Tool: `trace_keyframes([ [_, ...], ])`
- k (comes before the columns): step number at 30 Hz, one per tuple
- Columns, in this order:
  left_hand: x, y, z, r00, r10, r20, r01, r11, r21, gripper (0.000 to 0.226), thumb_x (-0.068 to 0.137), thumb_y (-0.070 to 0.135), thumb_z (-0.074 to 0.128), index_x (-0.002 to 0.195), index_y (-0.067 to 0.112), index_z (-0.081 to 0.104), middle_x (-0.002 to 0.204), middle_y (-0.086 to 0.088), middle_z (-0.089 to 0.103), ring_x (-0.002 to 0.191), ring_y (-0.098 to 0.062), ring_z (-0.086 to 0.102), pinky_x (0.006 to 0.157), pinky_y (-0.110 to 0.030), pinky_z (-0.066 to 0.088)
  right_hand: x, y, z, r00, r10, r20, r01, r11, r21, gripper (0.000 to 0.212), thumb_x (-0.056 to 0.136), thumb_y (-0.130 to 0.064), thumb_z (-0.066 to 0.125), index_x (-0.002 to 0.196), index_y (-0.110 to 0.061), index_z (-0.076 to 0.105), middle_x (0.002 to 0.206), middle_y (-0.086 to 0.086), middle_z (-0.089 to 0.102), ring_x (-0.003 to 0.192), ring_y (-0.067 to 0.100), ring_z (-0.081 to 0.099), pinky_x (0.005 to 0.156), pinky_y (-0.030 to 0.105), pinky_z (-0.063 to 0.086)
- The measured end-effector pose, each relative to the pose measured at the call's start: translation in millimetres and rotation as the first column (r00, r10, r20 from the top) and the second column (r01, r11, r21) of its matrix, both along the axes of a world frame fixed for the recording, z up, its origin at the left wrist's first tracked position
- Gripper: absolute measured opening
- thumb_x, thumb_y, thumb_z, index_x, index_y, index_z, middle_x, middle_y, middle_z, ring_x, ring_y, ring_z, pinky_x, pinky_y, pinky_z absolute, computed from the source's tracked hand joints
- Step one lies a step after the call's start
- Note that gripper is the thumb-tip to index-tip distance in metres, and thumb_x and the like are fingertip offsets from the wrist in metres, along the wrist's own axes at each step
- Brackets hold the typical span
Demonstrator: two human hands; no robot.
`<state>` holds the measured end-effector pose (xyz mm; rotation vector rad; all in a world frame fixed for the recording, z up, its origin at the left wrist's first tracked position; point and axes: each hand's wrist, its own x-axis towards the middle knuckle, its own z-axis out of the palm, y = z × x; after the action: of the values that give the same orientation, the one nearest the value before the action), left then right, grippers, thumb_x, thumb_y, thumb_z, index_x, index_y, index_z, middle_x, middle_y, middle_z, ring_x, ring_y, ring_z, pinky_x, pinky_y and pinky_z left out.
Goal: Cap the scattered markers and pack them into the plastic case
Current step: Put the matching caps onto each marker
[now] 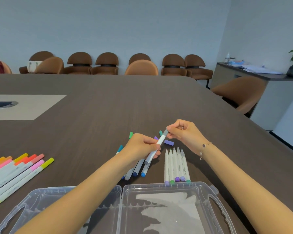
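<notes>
My left hand (143,146) grips a white marker (155,150) by its barrel, slanted above the table. My right hand (183,132) pinches the grey cap (165,132) at the marker's upper end. Loose purple caps (169,142) and a teal cap (160,132) lie on the table just behind it. Several uncapped markers (176,166) lie side by side to the right, tips pointing away. Blue-ended markers (139,168) lie under my left hand. A row of capped warm-coloured markers (19,171) lies at the left. The clear plastic case (122,196) lies open at the near edge.
The dark wooden table (108,102) stretches far ahead, with a beige inset panel (24,107) at the left. Brown chairs (107,64) line the far side and right. A sideboard (254,73) with papers and a plant stands at the right wall.
</notes>
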<state>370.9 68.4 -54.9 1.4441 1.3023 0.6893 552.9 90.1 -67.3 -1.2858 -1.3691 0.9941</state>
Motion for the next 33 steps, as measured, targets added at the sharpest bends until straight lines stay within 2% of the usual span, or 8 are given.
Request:
trace_keyframes([
  [6, 1.7, -4.3, 2.4, 1.000, 0.005, 0.005, -0.005, 0.996, -0.088, 0.025, 0.087, 0.008, 0.064, 0.111, 0.001, 0.067, 0.104, -0.014, 0.070, 0.079, -0.018, 0.068, 0.072, -0.025, 0.058, -5.8, 1.7, -7.1, 0.998, 0.022, 0.065, -0.023, 1.000, 0.006, 0.010, 0.089, -0.012, 0.061, 0.087, -0.003, 0.063, 0.085, 0.009, 0.070, 0.073, 0.014, 0.069, 0.071, 0.019, 0.056],
  [11, 8.7, 1.5, 8.6, 0.989, -0.015, -0.149, 0.017, 1.000, 0.012, 0.015, 0.084, 0.015, 0.069, 0.098, 0.009, 0.072, 0.096, -0.008, 0.072, 0.072, -0.013, 0.070, 0.062, -0.019, 0.057, 7.0, 2.3, 5.3, 0.987, 0.018, 0.157, -0.028, 0.998, 0.058, 0.015, 0.088, -0.018, 0.063, 0.092, -0.004, 0.068, 0.085, 0.003, 0.071, 0.073, 0.012, 0.069, 0.071, 0.017, 0.056],
  [15, 9.9, 2.3, -8.2, 0.794, 0.029, -0.607, 0.133, 0.966, 0.220, 0.028, 0.083, 0.031, 0.066, 0.088, 0.004, 0.073, 0.075, -0.007, 0.067, 0.070, -0.013, 0.062, 0.071, -0.024, 0.053, 14.1, 7.8, 3.3, 0.962, -0.087, 0.259, 0.058, 0.991, 0.118, 0.018, 0.091, -0.026, 0.058, 0.094, -0.012, 0.069, 0.083, 0.000, 0.069, 0.071, 0.009, 0.065, 0.062, 0.011, 0.052],
  [18, 8.5, -1.1, -17.8, 0.640, 0.080, -0.764, 0.229, 0.930, 0.289, 0.030, 0.084, 0.042, 0.062, 0.083, 0.012, 0.064, 0.064, 0.002, 0.054, 0.071, -0.013, 0.060, 0.068, -0.021, 0.050, 28.5, 13.8, -4.4, 0.939, -0.166, 0.301, 0.138, 0.984, 0.113, 0.016, 0.093, -0.022, 0.055, 0.092, -0.015, 0.069, 0.081, 0.000, 0.068, 0.069, 0.008, 0.062, 0.059, 0.008, 0.049],
  [24, 7.4, -4.2, -20.0, 0.562, 0.041, -0.826, 0.295, 0.923, 0.246, 0.038, 0.086, 0.054, 0.055, 0.082, 0.016, 0.059, 0.063, 0.003, 0.052, 0.073, -0.013, 0.061, 0.073, -0.021, 0.053, 47.9, 20.8, -18.4, 0.910, -0.153, 0.385, 0.156, 0.987, 0.024, 0.016, 0.094, -0.020, 0.053, 0.091, -0.017, 0.068, 0.088, 0.005, 0.069, 0.080, 0.018, 0.065, 0.071, 0.028, 0.056],
  [29, 17.3, -11.8, -17.8, 0.711, -0.018, -0.703, 0.305, 0.908, 0.286, 0.035, 0.088, 0.043, 0.058, 0.092, 0.009, 0.066, 0.079, -0.006, 0.064, 0.069, -0.011, 0.058, 0.063, -0.020, 0.048, 46.5, 24.1, -17.6, 0.915, -0.139, 0.379, 0.133, 0.990, 0.043, 0.016, 0.095, -0.018, 0.053, 0.092, -0.015, 0.069, 0.088, 0.006, 0.068, 0.081, 0.018, 0.064, 0.067, 0.020, 0.053],
  [31, 26.1, -15.2, -18.4, 0.703, -0.097, -0.705, 0.357, 0.905, 0.232, 0.031, 0.088, 0.037, 0.059, 0.092, 0.007, 0.067, 0.072, -0.006, 0.060, 0.065, -0.011, 0.055, 0.064, -0.025, 0.050, 45.0, 25.3, -18.0, 0.910, -0.139, 0.390, 0.131, 0.990, 0.048, 0.017, 0.095, -0.019, 0.053, 0.095, -0.015, 0.069, 0.090, 0.006, 0.068, 0.082, 0.019, 0.064, 0.069, 0.021, 0.053],
  [33, 31.8, -16.1, -18.8, 0.676, -0.123, -0.726, 0.364, 0.913, 0.184, 0.025, 0.086, 0.030, 0.059, 0.073, 0.009, 0.059, 0.061, -0.001, 0.048, 0.058, -0.011, 0.048, 0.058, -0.026, 0.045, 44.6, 26.6, -19.1, 0.902, -0.140, 0.409, 0.129, 0.990, 0.056, 0.017, 0.095, -0.020, 0.053, 0.096, -0.015, 0.069, 0.091, 0.006, 0.068, 0.084, 0.019, 0.064, 0.070, 0.022, 0.053],
])
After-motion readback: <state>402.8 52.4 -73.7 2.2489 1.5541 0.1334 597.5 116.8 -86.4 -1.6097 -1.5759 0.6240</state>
